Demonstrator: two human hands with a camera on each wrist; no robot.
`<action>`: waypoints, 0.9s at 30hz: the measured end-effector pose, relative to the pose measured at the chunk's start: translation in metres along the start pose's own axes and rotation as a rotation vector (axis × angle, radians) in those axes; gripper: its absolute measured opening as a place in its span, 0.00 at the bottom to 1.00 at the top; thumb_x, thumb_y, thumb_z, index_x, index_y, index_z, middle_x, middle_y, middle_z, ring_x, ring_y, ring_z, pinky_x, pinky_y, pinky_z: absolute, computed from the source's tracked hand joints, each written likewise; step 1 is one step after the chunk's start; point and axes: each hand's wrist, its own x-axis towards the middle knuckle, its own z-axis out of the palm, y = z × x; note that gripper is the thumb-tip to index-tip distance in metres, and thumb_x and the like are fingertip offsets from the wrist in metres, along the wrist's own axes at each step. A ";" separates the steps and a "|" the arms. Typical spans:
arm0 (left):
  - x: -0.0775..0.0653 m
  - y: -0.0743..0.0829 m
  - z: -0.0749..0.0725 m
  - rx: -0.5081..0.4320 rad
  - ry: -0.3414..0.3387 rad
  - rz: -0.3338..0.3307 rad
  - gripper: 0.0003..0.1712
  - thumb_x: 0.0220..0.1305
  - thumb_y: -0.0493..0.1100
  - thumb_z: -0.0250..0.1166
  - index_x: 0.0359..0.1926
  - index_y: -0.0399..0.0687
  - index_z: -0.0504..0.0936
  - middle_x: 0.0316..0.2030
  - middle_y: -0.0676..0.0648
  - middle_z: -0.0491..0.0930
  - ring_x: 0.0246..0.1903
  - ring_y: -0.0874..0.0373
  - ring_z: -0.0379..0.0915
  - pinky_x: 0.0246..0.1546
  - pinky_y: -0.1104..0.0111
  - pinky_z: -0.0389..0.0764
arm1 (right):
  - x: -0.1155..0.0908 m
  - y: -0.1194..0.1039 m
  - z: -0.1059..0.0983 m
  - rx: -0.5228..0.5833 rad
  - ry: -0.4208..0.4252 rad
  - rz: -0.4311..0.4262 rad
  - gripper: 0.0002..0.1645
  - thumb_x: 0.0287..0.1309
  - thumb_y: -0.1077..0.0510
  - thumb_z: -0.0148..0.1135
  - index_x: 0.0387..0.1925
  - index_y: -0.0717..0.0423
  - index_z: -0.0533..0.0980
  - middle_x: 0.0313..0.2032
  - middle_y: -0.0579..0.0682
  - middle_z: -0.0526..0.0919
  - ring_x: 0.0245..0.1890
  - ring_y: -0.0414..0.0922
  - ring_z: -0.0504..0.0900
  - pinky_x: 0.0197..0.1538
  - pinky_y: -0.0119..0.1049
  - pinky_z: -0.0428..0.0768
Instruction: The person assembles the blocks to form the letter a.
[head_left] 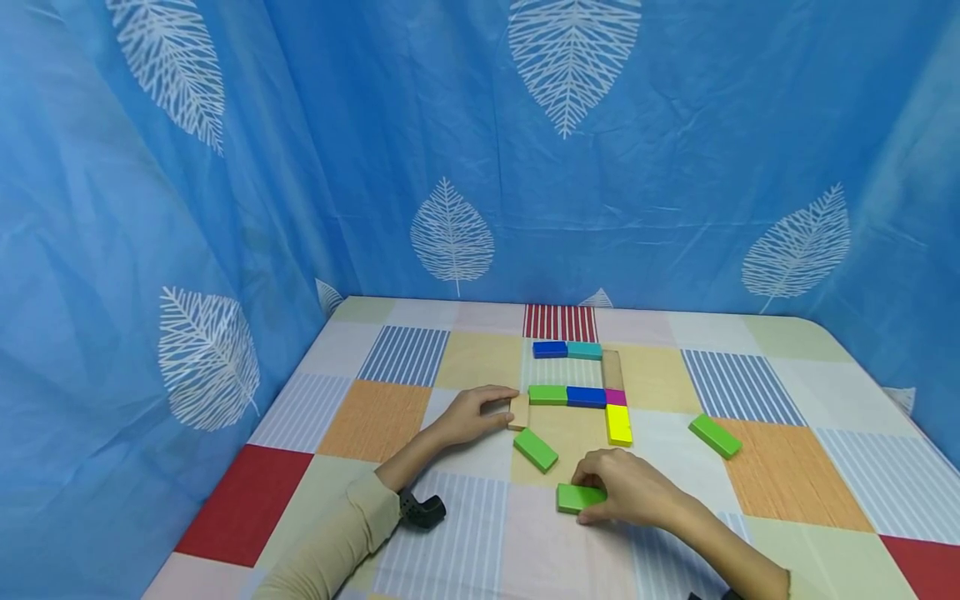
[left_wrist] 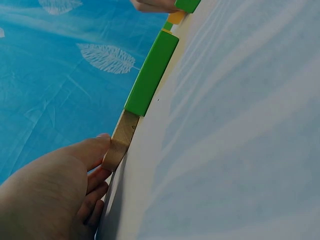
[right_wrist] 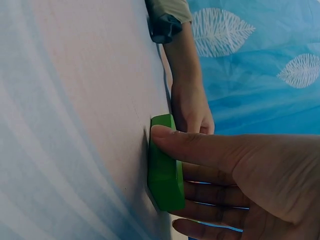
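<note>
My left hand [head_left: 468, 417] has its thumb and fingertips at a plain wooden block [head_left: 520, 412], which lies at the left end of a row of blocks. In the left wrist view the thumb and index finger pinch that block's end. Nearer me, my right hand [head_left: 633, 487] grips a green block [head_left: 573, 498] between thumb and fingers, low over the cloth. The right wrist view shows the thumb across this green block [right_wrist: 165, 180]. Between the hands lies another green block [head_left: 536, 450], set at a slant.
A green block [head_left: 548, 395], a blue block [head_left: 586, 397], a magenta block [head_left: 615, 397] and a yellow block [head_left: 618, 425] adjoin. Behind are a dark blue block [head_left: 550, 350], a teal block [head_left: 584, 351] and a wooden block [head_left: 612, 369]. One loose green block [head_left: 716, 437] lies right. Blue curtains [head_left: 375, 167] surround the table.
</note>
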 end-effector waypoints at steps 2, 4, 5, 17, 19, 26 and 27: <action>0.000 0.000 0.000 -0.006 -0.001 -0.004 0.25 0.63 0.49 0.61 0.59 0.48 0.73 0.57 0.50 0.72 0.59 0.57 0.64 0.59 0.63 0.65 | 0.000 0.000 0.001 0.007 0.000 -0.003 0.20 0.36 0.44 0.75 0.32 0.48 0.80 0.26 0.32 0.72 0.26 0.32 0.68 0.28 0.29 0.70; 0.000 0.000 0.000 -0.010 -0.001 -0.009 0.25 0.63 0.49 0.61 0.59 0.48 0.74 0.57 0.50 0.72 0.59 0.57 0.64 0.59 0.63 0.65 | 0.001 0.001 0.001 0.011 0.000 -0.006 0.20 0.36 0.44 0.75 0.31 0.47 0.79 0.26 0.32 0.72 0.26 0.32 0.68 0.28 0.28 0.70; 0.000 -0.001 0.000 -0.010 -0.001 -0.011 0.25 0.63 0.49 0.61 0.59 0.48 0.74 0.57 0.50 0.72 0.59 0.57 0.64 0.59 0.63 0.65 | 0.001 0.001 0.001 0.014 0.000 -0.008 0.20 0.36 0.44 0.75 0.31 0.47 0.79 0.26 0.32 0.72 0.26 0.32 0.68 0.28 0.28 0.70; 0.000 0.000 0.001 0.001 0.000 -0.004 0.25 0.63 0.50 0.60 0.60 0.49 0.73 0.57 0.50 0.72 0.59 0.56 0.64 0.59 0.63 0.65 | -0.003 0.014 0.006 0.080 0.029 -0.057 0.20 0.40 0.40 0.72 0.33 0.47 0.81 0.30 0.32 0.76 0.29 0.31 0.70 0.32 0.28 0.73; 0.001 -0.001 0.001 0.006 0.004 0.004 0.25 0.63 0.51 0.60 0.59 0.48 0.73 0.57 0.49 0.72 0.59 0.56 0.64 0.59 0.63 0.65 | -0.004 0.016 0.008 0.090 0.043 -0.068 0.20 0.40 0.40 0.71 0.33 0.47 0.81 0.30 0.32 0.76 0.30 0.31 0.71 0.32 0.28 0.74; 0.002 -0.003 0.001 -0.002 -0.002 0.004 0.26 0.63 0.51 0.60 0.60 0.47 0.73 0.57 0.50 0.72 0.59 0.57 0.64 0.59 0.62 0.65 | -0.005 0.019 0.007 0.108 0.028 -0.101 0.24 0.41 0.38 0.70 0.37 0.48 0.81 0.33 0.32 0.76 0.32 0.31 0.71 0.35 0.29 0.75; 0.002 -0.003 0.001 -0.004 -0.002 0.005 0.26 0.63 0.51 0.60 0.60 0.47 0.73 0.57 0.50 0.72 0.59 0.56 0.64 0.59 0.62 0.65 | -0.006 0.020 0.006 0.107 0.010 -0.107 0.27 0.40 0.37 0.70 0.39 0.49 0.81 0.34 0.32 0.76 0.32 0.32 0.71 0.35 0.29 0.75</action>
